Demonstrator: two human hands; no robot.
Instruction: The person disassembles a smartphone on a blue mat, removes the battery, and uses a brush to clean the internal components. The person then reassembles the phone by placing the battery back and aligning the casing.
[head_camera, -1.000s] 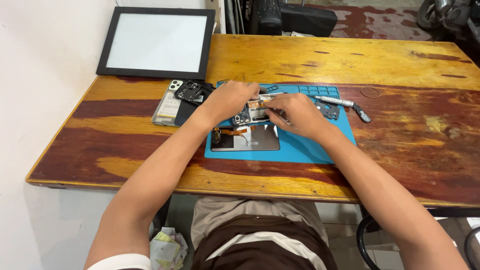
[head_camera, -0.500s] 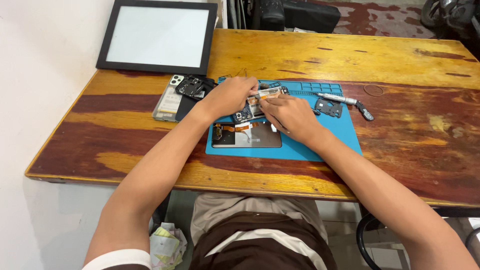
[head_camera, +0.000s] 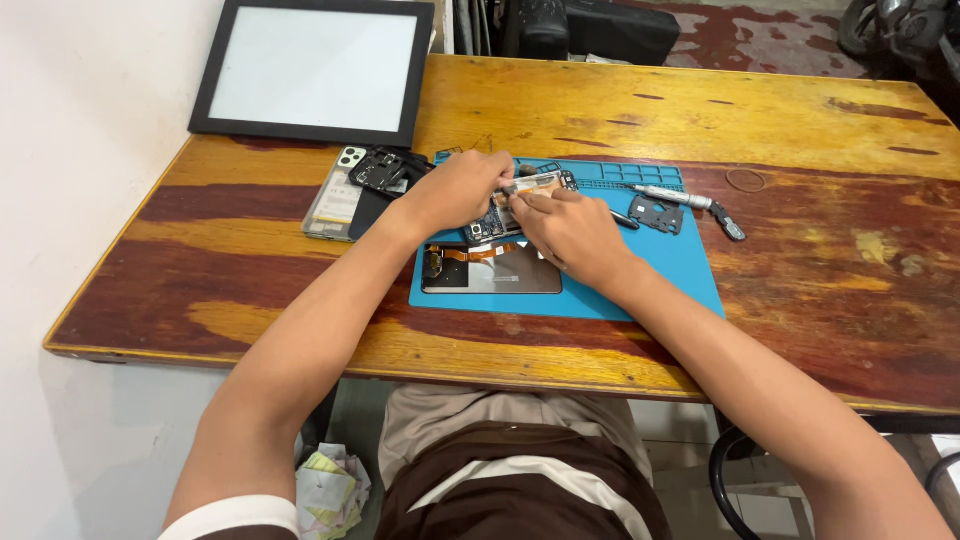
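On a worn wooden table (head_camera: 700, 110) with a blue work mat (head_camera: 680, 270), your left hand (head_camera: 455, 190) and right hand (head_camera: 572, 228) both pinch a small circuit board (head_camera: 530, 185) just above the opened phone (head_camera: 490, 268). Keep the board level and grip it by its edges. A screwdriver (head_camera: 672, 197), a loose back cover (head_camera: 340, 195) and a framed white panel (head_camera: 310, 70) lie nearby.

White short sleeve (head_camera: 230, 515), brown shirt with white stripe (head_camera: 520, 480).
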